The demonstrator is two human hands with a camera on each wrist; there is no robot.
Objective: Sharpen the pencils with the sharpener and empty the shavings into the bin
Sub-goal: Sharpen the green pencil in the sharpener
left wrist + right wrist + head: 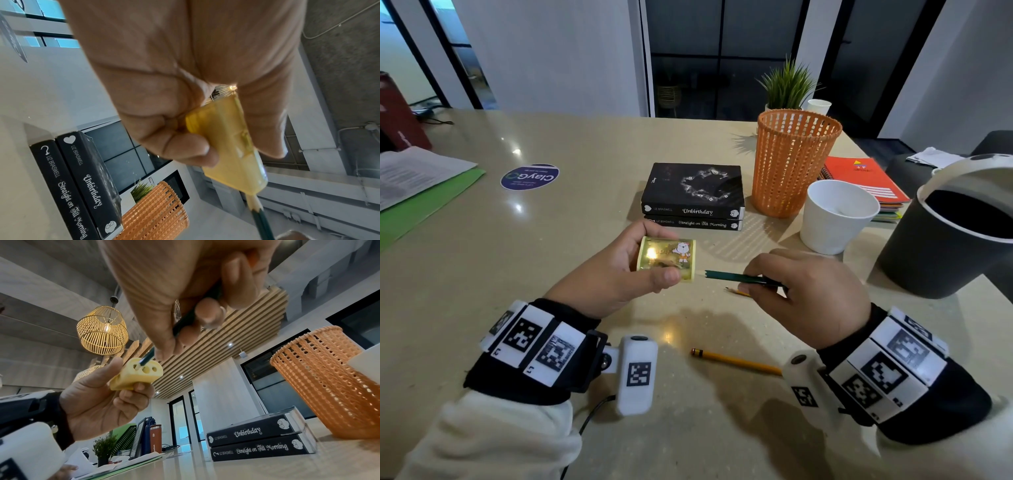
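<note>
My left hand [619, 270] grips a yellow translucent sharpener [667, 258] above the table, thumb in front and fingers behind; the same sharpener [226, 146] [137, 374] shows several holes in its end face. My right hand [804, 294] pinches a dark green pencil [739, 278] whose bare wooden tip sits at the sharpener's leftmost hole [135, 365]. The green pencil [261, 220] enters the sharpener from below in the left wrist view. A yellow pencil [736, 361] lies on the table near my right wrist. Another yellow pencil tip [736, 292] peeks out under my right hand.
A dark grey bin [948, 236] with a white rim stands at the right. A white cup [835, 216], an orange mesh basket [791, 164] and two stacked black books [693, 195] sit behind my hands. Papers and a green folder [421, 192] lie at the left.
</note>
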